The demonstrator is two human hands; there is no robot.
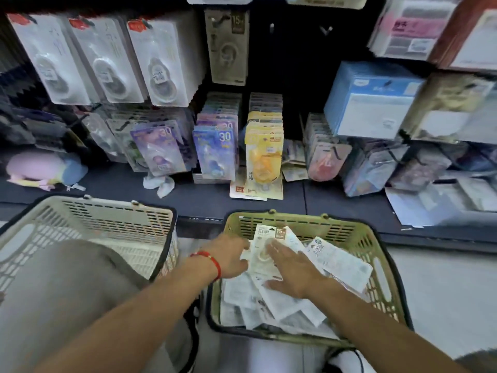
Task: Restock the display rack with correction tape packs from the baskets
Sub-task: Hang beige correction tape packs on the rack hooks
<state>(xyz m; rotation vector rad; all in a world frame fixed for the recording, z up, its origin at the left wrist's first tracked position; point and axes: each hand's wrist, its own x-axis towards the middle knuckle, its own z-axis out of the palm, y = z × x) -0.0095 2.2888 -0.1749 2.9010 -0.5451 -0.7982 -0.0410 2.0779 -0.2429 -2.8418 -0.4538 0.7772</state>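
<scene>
Left hand [231,255] fingers hidden behind pack [265,249]; rack [166,57] labels blurred.

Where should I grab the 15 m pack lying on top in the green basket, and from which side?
Take the 15 m pack by its card header at the far end, coming from above. It lies flat on the loose pile in the green basket, with the left hand at its left edge and the right hand flat across its lower part, so probably only the top stays free.

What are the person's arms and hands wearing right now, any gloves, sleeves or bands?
Both forearms are bare, with no sleeves in view, and there are no gloves. The left hand has a thin red string bracelet at its wrist. The right hand shows no band, watch or ring.
</scene>
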